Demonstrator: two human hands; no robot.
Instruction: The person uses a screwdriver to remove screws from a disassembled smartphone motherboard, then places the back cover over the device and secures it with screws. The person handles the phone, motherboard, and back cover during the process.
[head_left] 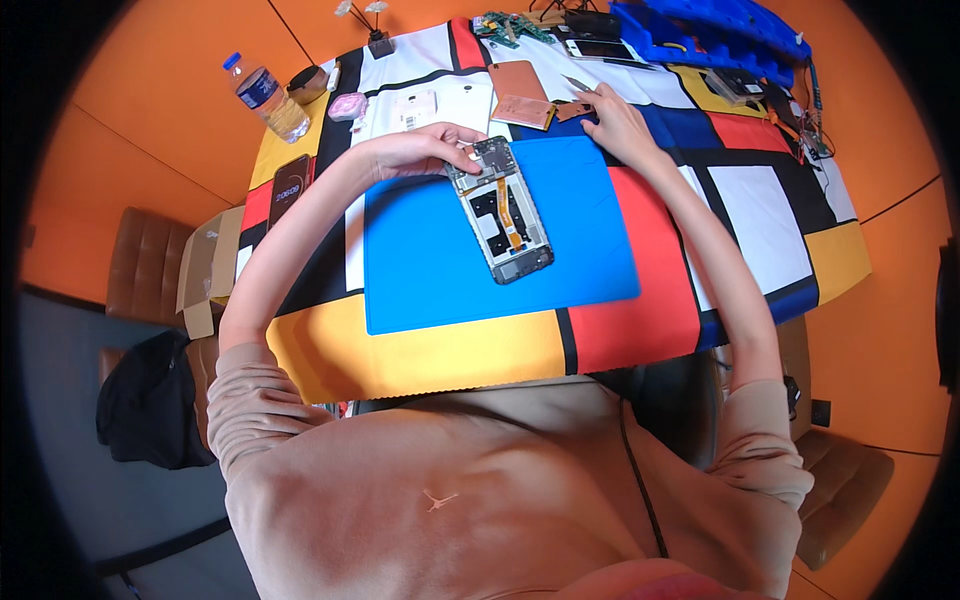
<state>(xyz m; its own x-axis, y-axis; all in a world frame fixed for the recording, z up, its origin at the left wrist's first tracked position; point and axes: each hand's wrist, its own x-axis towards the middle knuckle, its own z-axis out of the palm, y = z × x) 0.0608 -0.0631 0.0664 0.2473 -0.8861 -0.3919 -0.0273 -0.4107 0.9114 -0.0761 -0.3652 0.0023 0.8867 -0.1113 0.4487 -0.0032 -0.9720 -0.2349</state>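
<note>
An opened smartphone (508,215) lies tilted on a blue mat (420,270), its circuit board, black parts and orange ribbon cable exposed. My left hand (432,150) is closed on the phone's far end, with the thumb over the board. Beyond the mat's far right corner, my right hand (618,128) pinches a slim, dark pointed tool (574,83); its exact kind is too small to make out. Close by its fingers are a small brown piece (573,110), a copper-coloured flat part (524,111) and a brown panel (514,80).
At the far left stand a water bottle (266,97) and a lit phone (290,187). White panels (462,103) lie beyond the mat. Another phone (603,49), green circuit boards (513,28) and a blue organizer (715,38) sit along the back.
</note>
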